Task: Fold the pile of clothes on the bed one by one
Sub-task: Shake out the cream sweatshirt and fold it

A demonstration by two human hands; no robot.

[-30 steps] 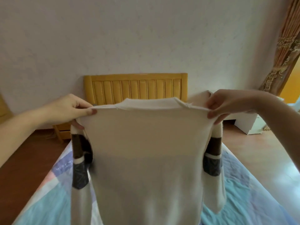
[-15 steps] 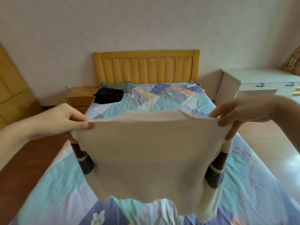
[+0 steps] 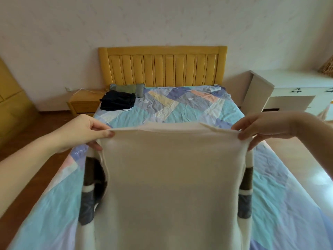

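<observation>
A cream sweater [image 3: 171,174] with brown and grey bands on its sleeves hangs stretched in front of me over the bed [image 3: 180,109]. My left hand [image 3: 86,130] pinches its left shoulder and my right hand [image 3: 257,129] pinches its right shoulder. The body of the sweater drops below the frame's bottom edge and hides the near part of the bed. A folded dark garment [image 3: 118,102] lies at the bed's far left, beside a green pillow [image 3: 128,88].
The yellow headboard [image 3: 162,65] stands against the wall. A wooden nightstand [image 3: 83,101] is on the left and a white desk [image 3: 292,91] on the right. A white remote [image 3: 215,88] lies near the headboard. Wooden floor runs along both sides of the bed.
The sweater came down from in front of the headboard, then swung out over the bed, and now hangs straighter and longer. Both hands kept their hold on the shoulders.
</observation>
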